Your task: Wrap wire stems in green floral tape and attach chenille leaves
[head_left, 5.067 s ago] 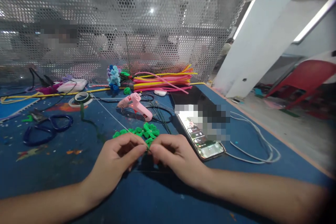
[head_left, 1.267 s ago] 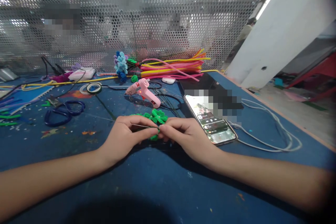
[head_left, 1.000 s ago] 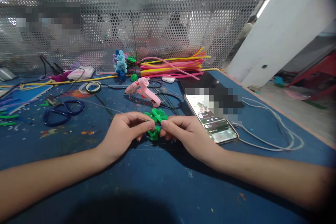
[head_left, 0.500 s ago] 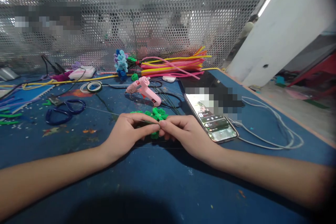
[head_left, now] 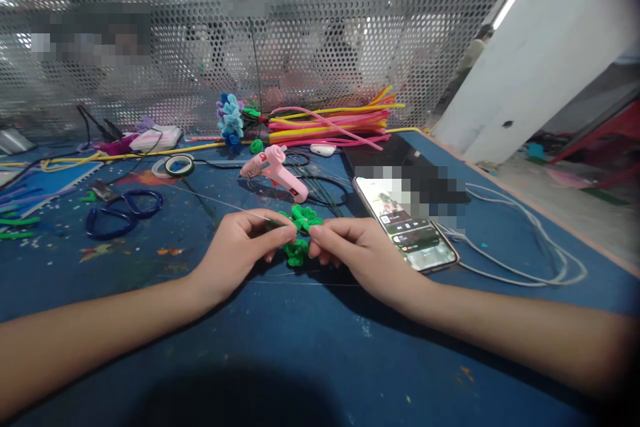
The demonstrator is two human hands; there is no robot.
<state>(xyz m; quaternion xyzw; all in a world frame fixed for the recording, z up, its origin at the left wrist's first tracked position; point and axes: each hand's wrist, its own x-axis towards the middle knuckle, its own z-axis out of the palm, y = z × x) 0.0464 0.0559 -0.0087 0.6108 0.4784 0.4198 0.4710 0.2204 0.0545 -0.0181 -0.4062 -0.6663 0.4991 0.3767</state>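
From the flowers [head_left: 306, 217] out: they sit btwn the two hands, over the table [head_left: 200, 360]. L hand [head_left: 247, 243] has thumb + fingertips pinched, no gap, on a thin strand [head_left: 225, 203] running off to 10 o'clock. R hand [head_left: 350, 243] is likewise nipped in, apparently on the flowers' right edge.

Risks: strand looks fine, so too hard a pull could snap it, squash petals or slip it out of the L pinch. Its loose run could snag on the pliers [head_left: 123, 210] at 9 or tape roll [head_left: 180, 165] at 10. Glue gun [head_left: 277, 173] is close at 11; if hot, a nudge fwd could burn a knuckle. Phone [head_left: 405, 230] at 3 is near enough R wrist to get knocked.

Hard to see: thread or wire, can't tell; its far end fades out. Fingertips behind thumbs are hidden, so exact R grip's unsure. Phone's top is pixelated; R forearm runs into dark at the edge.
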